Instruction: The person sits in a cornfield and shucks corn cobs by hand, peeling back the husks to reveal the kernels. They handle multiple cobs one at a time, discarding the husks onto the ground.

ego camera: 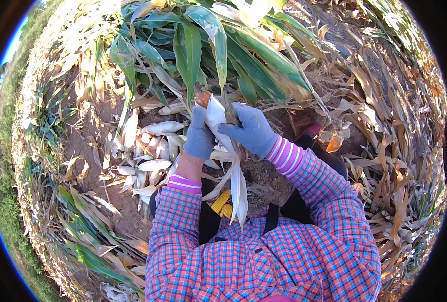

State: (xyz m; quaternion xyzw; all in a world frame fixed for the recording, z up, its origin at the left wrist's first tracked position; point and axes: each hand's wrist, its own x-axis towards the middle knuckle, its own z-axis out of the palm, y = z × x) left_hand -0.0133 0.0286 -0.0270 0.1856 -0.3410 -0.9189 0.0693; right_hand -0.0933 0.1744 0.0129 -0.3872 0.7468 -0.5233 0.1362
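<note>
Both hands wear grey knit gloves and meet on one ear of corn (pixel 216 113) in pale husk. My left hand (pixel 200 133) wraps the ear from the left, thumb along its side. From the right, my right hand (pixel 250 129) grips the husk and a dry brown leaf (pixel 229 107). A brownish-orange end of the ear points away from me, and the kernels of this ear are hidden. Loose pale husk strips (pixel 239 188) hang from it towards my lap. Bare yellow corn cobs (pixel 221 204) lie close to my body, below the strips.
To the left on the soil, several pale ears (pixel 155 151) lie in a heap. Cut green corn stalks and leaves (pixel 208 49) are piled just beyond my hands. Dry husks and stalks (pixel 382 124) cover the ground on the right. Green leaves (pixel 95 260) lie at lower left.
</note>
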